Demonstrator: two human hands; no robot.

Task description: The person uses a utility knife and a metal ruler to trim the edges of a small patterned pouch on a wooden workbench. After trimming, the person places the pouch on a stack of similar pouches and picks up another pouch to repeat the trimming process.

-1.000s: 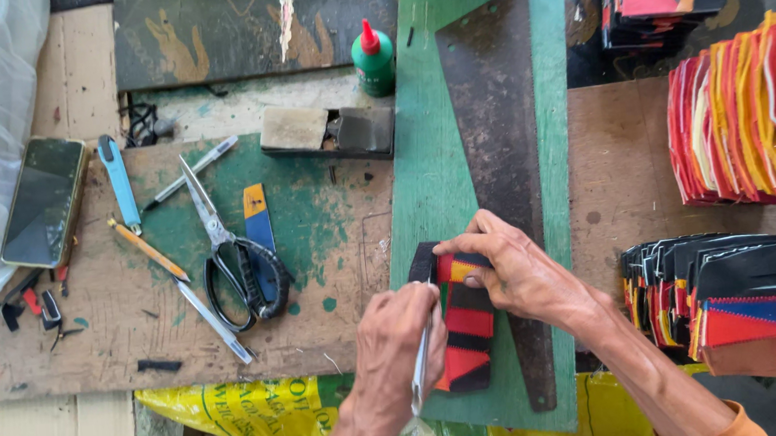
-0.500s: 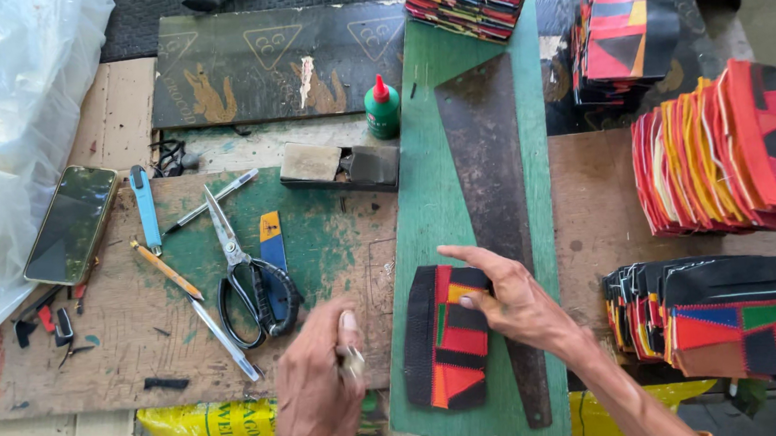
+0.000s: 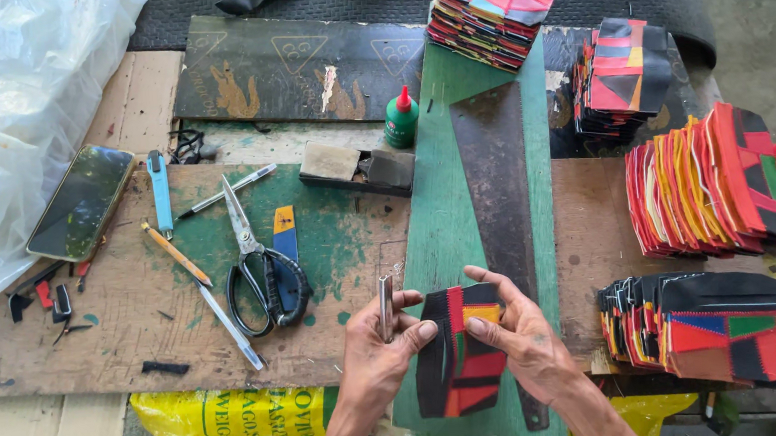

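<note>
Left hand [image 3: 376, 353] gripping a slim silvery metal tool [image 3: 386, 308] upright, fingers pressed together around its shaft, thumb tip touching the edge of the black patchwork piece with red, yellow and green panels [image 3: 459, 355]. Right hand [image 3: 522, 337] pinching the opposite edge of that same piece between thumb and fingers, holding it slightly lifted over the long green board [image 3: 448, 213] at the near edge of the wooden surface [image 3: 93, 333].

Likely trouble from here:
- Metal tool so close to the left thumb and the piece: a slip of the grip could nick a finger or scratch the coloured panels.
- Piece held only at its two edges, so liable to sag, fold or twist, throwing any alignment off.
- Dark saw blade [image 3: 496, 182] lying on the green board just beyond the right hand: a forward reach could catch knuckles on its toothed edge.
- Black-handled scissors [image 3: 263, 269] near the left forearm, easily knocked by an elbow swing.
- Small green glue bottle with red cap [image 3: 402, 120] standing upright at the far end of the board, prone to toppling if the board shifts.
- Stack of finished patchwork pieces [image 3: 724, 330] just beside the right wrist, easy to brush off its pile
</note>
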